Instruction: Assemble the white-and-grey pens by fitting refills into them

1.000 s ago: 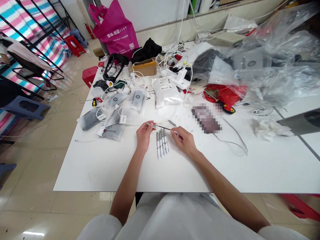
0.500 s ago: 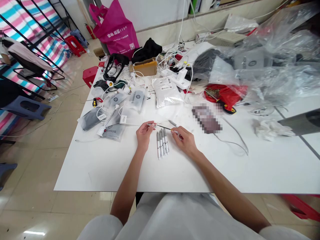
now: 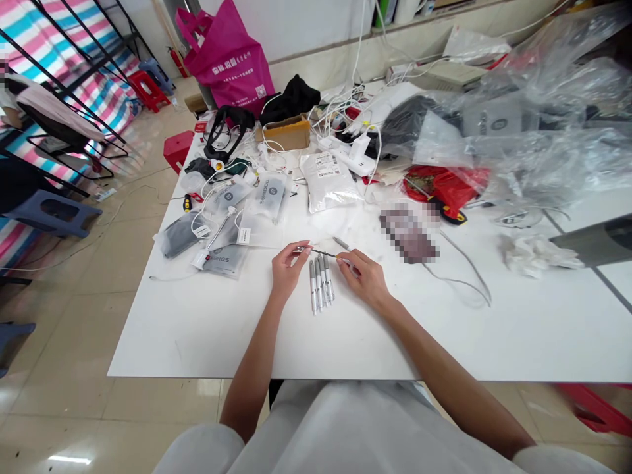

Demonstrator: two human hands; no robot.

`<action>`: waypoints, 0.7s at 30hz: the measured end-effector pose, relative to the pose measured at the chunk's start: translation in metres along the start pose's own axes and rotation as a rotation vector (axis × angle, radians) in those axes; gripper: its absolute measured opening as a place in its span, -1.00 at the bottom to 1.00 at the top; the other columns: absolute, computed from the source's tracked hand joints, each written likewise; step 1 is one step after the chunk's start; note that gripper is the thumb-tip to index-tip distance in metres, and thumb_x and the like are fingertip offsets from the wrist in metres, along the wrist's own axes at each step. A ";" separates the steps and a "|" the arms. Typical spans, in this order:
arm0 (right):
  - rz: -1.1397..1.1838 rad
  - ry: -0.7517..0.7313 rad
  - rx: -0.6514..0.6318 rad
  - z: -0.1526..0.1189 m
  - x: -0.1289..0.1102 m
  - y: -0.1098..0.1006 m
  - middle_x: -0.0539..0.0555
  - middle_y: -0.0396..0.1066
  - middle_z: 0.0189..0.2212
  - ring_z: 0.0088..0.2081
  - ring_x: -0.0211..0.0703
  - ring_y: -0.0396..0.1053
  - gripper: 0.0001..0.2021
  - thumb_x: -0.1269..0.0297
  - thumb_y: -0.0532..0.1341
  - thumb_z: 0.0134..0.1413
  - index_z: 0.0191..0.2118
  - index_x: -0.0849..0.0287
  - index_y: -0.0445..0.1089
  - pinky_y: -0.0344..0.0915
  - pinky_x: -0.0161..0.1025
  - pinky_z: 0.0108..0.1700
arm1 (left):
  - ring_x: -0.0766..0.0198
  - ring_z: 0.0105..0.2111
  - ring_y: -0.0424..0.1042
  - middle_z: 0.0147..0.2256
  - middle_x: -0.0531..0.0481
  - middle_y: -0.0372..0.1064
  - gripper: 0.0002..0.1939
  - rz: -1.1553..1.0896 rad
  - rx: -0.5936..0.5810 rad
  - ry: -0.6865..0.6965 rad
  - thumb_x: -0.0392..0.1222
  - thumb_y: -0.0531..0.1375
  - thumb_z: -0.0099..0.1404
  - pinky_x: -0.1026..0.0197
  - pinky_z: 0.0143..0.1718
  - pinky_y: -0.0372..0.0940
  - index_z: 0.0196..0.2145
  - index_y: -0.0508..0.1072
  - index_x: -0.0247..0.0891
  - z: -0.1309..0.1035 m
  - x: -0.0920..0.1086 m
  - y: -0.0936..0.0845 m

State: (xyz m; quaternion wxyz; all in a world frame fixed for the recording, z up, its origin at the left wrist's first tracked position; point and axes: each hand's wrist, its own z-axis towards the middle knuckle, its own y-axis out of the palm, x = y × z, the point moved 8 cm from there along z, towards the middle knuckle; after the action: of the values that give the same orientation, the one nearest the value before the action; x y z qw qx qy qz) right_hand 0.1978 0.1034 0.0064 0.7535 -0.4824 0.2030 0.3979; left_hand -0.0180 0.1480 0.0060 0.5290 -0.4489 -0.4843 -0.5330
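Observation:
My left hand (image 3: 286,268) is closed, pinching a small grey pen part (image 3: 300,248) between thumb and fingertips. From my right hand (image 3: 364,276) a thin dark pen refill (image 3: 323,253) sticks out toward the left, its far end at the left thumb; whether it has entered the grey part I cannot tell. A whitish piece, perhaps a pen barrel, shows under the right fingers, mostly hidden. Between and just below both hands, several white pens (image 3: 320,289) with grey upper ends lie side by side. Behind the right hand lies another grey pen piece (image 3: 342,243).
Packaged pouches (image 3: 227,260) and cables cover the table's left side. A white parcel (image 3: 330,184) lies behind my hands. To the right are a blurred-out dark object (image 3: 409,237), a grey cable (image 3: 467,283), crumpled tissue (image 3: 533,257) and clear plastic wrap (image 3: 553,151).
My left hand has moved slightly right, toward the right hand, so less of the refill shows between them. The right hand and the row of pens have stayed put.

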 end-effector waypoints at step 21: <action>0.045 0.028 0.022 0.000 0.004 -0.001 0.06 0.52 -0.28 -0.50 -0.26 0.18 -0.75 0.11 0.14 0.55 -0.05 0.06 0.55 0.24 -0.17 -0.41 | 0.20 -0.05 0.61 -0.01 -0.18 0.66 -0.53 -0.468 0.141 -0.176 0.05 0.55 0.22 0.18 -0.04 0.44 0.01 0.67 -0.21 0.009 -0.016 -0.015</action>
State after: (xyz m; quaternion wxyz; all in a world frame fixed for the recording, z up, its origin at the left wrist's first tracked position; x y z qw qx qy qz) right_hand 0.2010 0.1044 0.0044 0.7467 -0.4748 0.2288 0.4058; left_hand -0.0326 0.1581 -0.0091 0.3774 -0.3312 -0.6550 -0.5647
